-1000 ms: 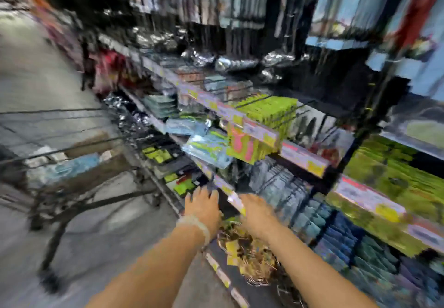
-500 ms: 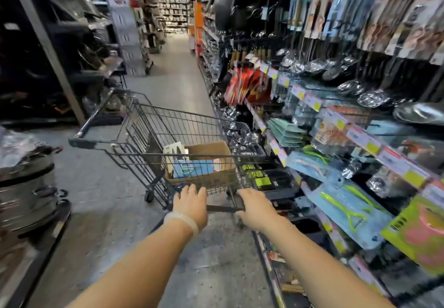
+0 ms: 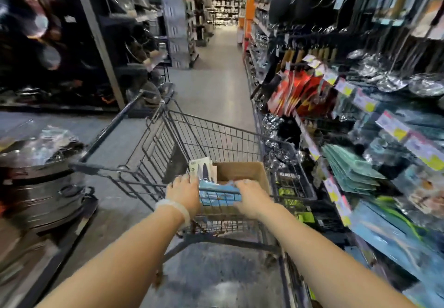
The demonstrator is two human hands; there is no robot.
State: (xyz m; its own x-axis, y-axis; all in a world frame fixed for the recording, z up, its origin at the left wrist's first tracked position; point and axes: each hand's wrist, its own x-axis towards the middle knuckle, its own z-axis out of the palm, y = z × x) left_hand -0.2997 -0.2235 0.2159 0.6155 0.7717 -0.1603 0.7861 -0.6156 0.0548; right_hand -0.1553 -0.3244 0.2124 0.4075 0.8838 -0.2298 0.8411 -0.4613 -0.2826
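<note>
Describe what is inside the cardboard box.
Blue packets, held by the left hand and right hand, and a white carded pack standing at the left. The box bottom is covered.

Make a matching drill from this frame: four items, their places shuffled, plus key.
Items
1. blue packs
2. cardboard box
3. red packages
4. stacked metal pots

Places
A. hanging on the shelving right of the aisle
B. left of the cart, low down
C. held between the left hand and the right hand
D. brown, open-topped, sitting in the wire cart

Pairs: 1-C, 2-D, 3-A, 4-B
</note>
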